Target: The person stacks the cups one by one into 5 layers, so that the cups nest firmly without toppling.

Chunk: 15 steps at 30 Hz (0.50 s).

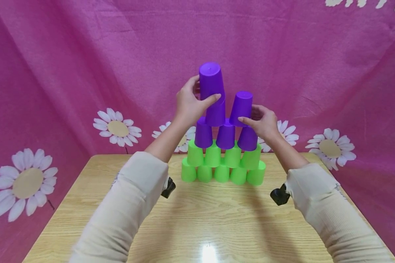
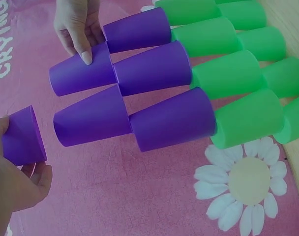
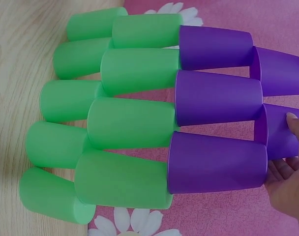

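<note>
My left hand [image 1: 190, 105] holds an upside-down purple cup [image 1: 211, 82] between thumb and fingers. In the left wrist view a gap separates this held cup [image 2: 22, 138] from the cups beneath. Below it an upper purple cup [image 1: 215, 116] rests across two of three purple cups [image 1: 225, 137]. My right hand [image 1: 264, 122], at the stack's right, grips another upside-down purple cup [image 1: 242, 106] low on its sides. That cup [image 3: 277, 132] stands at the upper level, over the middle and right purple cups. Two rows of green cups [image 1: 213, 155] support the purple ones.
The stack stands toward the back of a wooden table [image 1: 204, 215]. Behind it hangs a pink curtain [image 1: 145, 73] printed with white daisies [image 1: 117, 128]. A dark device [image 1: 279, 195] shows under the right sleeve, and another [image 1: 168, 188] beside the left one.
</note>
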Each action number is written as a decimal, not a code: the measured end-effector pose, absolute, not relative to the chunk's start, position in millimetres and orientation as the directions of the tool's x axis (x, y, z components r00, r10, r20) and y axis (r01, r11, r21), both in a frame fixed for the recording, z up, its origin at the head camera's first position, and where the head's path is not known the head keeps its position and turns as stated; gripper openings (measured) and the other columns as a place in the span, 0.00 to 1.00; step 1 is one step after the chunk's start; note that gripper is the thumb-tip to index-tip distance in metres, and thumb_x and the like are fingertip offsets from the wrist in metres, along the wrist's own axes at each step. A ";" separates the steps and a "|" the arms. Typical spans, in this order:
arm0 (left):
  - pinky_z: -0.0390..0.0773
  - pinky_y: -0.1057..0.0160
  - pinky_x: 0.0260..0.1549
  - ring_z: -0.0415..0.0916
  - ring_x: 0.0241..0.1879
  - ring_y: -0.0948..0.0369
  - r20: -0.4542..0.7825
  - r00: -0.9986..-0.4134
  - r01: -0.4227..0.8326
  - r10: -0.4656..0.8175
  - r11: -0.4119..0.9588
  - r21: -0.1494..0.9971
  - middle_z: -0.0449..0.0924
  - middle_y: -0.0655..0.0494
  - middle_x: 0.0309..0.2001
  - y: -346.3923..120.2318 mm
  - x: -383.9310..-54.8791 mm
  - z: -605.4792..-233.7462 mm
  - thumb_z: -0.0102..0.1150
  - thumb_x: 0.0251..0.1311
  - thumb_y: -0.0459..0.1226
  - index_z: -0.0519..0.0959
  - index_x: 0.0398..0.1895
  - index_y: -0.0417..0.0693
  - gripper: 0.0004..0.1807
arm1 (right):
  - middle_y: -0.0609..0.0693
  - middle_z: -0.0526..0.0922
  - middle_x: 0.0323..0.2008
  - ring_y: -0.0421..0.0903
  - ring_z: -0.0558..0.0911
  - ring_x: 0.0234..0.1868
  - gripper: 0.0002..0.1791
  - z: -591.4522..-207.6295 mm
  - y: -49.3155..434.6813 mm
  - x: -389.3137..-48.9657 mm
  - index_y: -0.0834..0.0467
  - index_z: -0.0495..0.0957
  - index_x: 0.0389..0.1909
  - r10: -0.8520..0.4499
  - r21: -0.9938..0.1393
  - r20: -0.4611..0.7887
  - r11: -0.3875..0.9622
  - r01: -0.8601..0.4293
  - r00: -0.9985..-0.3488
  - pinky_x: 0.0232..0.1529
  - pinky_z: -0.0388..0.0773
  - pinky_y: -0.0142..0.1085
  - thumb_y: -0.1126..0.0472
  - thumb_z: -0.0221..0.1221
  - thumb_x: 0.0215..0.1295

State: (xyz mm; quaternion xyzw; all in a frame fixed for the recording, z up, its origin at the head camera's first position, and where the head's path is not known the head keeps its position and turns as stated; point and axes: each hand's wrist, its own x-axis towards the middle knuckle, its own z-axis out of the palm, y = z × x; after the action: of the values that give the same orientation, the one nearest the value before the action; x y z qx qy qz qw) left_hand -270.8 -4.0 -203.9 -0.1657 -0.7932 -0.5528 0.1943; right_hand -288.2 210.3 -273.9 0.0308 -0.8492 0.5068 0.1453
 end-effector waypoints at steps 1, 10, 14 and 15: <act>0.78 0.61 0.48 0.77 0.48 0.53 0.494 -0.868 0.480 0.051 0.337 0.810 0.78 0.44 0.52 -2.8 -271.8 -203.9 0.68 0.49 0.37 0.68 0.61 0.41 0.34 | 0.65 0.75 0.55 0.58 0.76 0.56 0.32 -274.1 210.2 -288.2 0.66 0.66 0.61 0.095 -0.851 0.279 0.484 -0.201 -0.955 0.59 0.73 0.45 0.60 0.64 0.56; 0.76 0.61 0.52 0.76 0.51 0.53 0.488 -0.871 0.474 0.066 0.381 0.794 0.77 0.44 0.53 11.3 -281.8 -206.5 0.66 0.51 0.38 0.66 0.62 0.41 0.34 | 0.64 0.76 0.55 0.57 0.77 0.55 0.32 -275.6 212.1 -288.2 0.66 0.67 0.60 0.085 -0.847 0.290 0.486 -0.215 -0.953 0.58 0.74 0.44 0.59 0.64 0.56; 0.76 0.62 0.53 0.76 0.53 0.53 0.498 -0.863 0.489 0.084 0.391 0.780 0.76 0.44 0.54 20.6 -284.6 -204.9 0.65 0.53 0.38 0.65 0.63 0.41 0.34 | 0.65 0.76 0.55 0.58 0.77 0.55 0.32 -274.4 214.1 -286.1 0.66 0.67 0.60 0.090 -0.845 0.294 0.490 -0.215 -0.951 0.59 0.73 0.45 0.59 0.64 0.56; 0.76 0.62 0.53 0.75 0.53 0.53 0.500 -0.861 0.493 0.090 0.391 0.777 0.76 0.44 0.54 23.0 -285.1 -204.2 0.65 0.53 0.38 0.65 0.63 0.41 0.34 | 0.65 0.76 0.55 0.58 0.77 0.55 0.32 -274.2 214.8 -285.9 0.66 0.67 0.60 0.092 -0.843 0.297 0.492 -0.215 -0.951 0.59 0.73 0.45 0.59 0.64 0.56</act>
State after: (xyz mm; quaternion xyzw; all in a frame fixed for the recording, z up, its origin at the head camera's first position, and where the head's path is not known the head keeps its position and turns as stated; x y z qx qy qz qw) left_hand -285.1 23.0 -204.2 -0.1795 -0.8114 -0.5217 0.1930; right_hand -285.9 214.8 -274.2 0.0362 -0.8501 0.5026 0.1530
